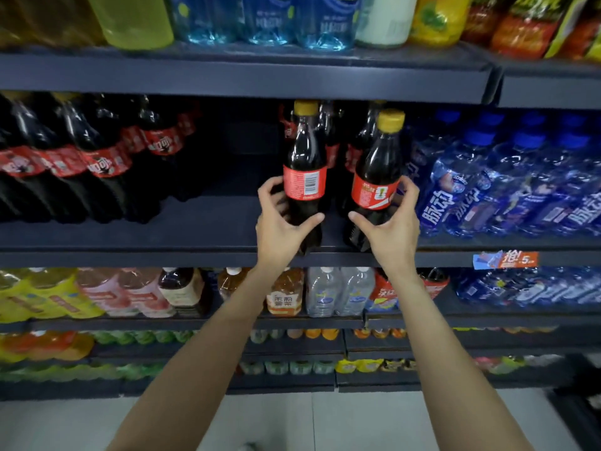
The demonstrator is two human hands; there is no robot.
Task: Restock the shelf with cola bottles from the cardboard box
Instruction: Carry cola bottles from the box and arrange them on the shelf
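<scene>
While both stand on the shelf (195, 236), left hand (279, 222) grips one cola bottle (304, 164), right hand (390, 222) another (377, 177).

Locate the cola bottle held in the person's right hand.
In the head view, the right-hand cola bottle stands at the middle shelf's front edge, right of centre, between the left-hand cola bottle and the blue bottles.

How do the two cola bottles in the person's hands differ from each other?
The left-hand bottle stands upright and shows the barcode side of its red label; the right-hand bottle tilts, cap leaning right, and shows the label's white-marked side. The left-hand bottle sits deeper on the shelf; the right-hand bottle's base is nearer the front edge. Both have yellow caps and dark cola, and the left hand and right hand each grip one low down.
</scene>
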